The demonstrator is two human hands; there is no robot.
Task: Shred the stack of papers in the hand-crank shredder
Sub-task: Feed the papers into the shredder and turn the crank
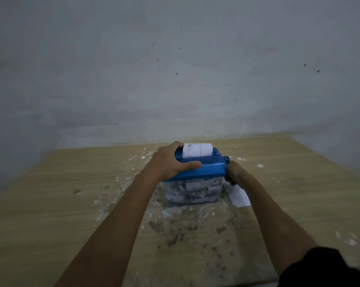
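Shredder (195,175): sitting mid-bench (71,183), clear bin packed with strips.
Sheet (197,150): standing in the top slot, partly fed.
Left hand (170,162): grip curling over the blue lid, pressing it down.
Right hand (235,175): grip closing around the crank at the side; handle itself hidden.
Spare papers (238,195): lying just beside the bin, under the right wrist.
Risk: full bin is likely backing strips into the cutters, jamming the sheet; hard cranking could be tipping the box.

On the wooden table (71,193), the left hand (170,162) grips the blue shredder (208,168) top holding a paper (197,150), while the right hand (235,172) grips at its right side, beside the paper stack (238,195).
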